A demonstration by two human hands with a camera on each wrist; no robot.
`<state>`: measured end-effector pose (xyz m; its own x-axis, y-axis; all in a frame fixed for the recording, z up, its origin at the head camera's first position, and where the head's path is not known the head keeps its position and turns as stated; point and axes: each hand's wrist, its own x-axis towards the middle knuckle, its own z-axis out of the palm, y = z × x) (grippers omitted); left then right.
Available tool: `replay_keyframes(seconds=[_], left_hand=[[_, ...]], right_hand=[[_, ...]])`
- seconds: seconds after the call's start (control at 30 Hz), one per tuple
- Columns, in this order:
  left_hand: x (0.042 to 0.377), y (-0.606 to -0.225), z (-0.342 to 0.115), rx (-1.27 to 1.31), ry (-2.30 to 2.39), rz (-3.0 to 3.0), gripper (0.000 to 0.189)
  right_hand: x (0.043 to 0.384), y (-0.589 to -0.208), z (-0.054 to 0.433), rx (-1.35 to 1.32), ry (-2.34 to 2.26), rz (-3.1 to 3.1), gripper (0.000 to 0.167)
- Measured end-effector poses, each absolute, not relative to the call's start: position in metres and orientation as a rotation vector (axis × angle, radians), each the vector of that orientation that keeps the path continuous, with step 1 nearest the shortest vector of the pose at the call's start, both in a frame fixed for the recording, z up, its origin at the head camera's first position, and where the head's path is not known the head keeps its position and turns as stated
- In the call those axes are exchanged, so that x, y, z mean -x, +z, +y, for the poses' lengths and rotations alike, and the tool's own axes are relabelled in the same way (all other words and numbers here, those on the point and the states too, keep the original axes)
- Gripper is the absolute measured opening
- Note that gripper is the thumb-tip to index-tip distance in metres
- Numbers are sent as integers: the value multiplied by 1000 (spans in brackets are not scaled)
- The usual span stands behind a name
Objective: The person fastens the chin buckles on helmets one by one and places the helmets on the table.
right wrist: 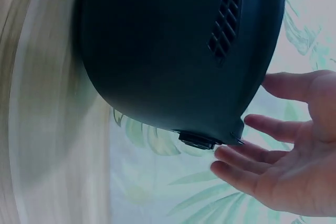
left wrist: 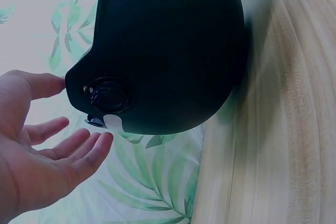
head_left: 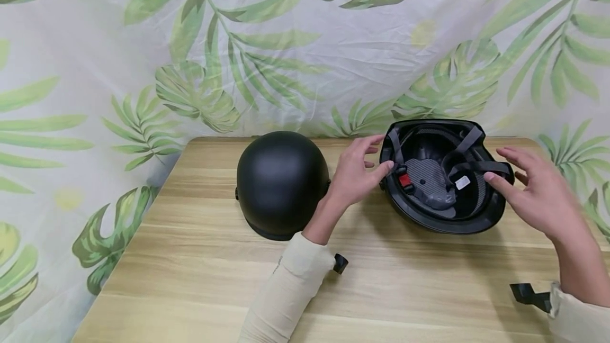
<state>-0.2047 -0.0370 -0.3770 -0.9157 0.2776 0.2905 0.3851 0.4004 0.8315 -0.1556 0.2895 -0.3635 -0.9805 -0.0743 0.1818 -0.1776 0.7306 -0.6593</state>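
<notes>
An upturned black helmet sits at the back right of the table, its opening and grey padded lining facing me. Straps and a red buckle show inside. At its left rim is my left hand, thumb tip on the edge and loosely extended fingers along the outer side. My right hand is at the opposite rim, its thumb against the edge and its fingers spread. A round dial shows on the helmet's side in the left wrist view. Lattice-like vents appear in the right wrist view.
A second black helmet stands dome up to the left, close to my left forearm. The wooden table ends at a leaf-print cloth behind. Black brackets stick out from both cuffs.
</notes>
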Motion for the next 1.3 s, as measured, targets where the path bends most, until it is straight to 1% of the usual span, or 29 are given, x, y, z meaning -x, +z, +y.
replay_keyframes(seconds=[0.2,0.53,0.8,1.13,1.3], left_hand=[[202,-377,-33,589,-1589,-2608,64],[195,-388,-32,578,-1653,-2646,69],[192,-392,-30,538,-1670,-2693,62],[193,-389,-31,506,-1826,-2664,69],[194,-387,-32,470,-1844,-2668,71]], right_hand=[[158,-364,289,-182,1011,-2900,73],[160,-369,287,-181,1013,-2930,75],[164,-373,290,-136,1034,-2931,77],[167,-376,294,-80,1042,-3045,82],[169,-377,295,-72,1113,-3028,87]])
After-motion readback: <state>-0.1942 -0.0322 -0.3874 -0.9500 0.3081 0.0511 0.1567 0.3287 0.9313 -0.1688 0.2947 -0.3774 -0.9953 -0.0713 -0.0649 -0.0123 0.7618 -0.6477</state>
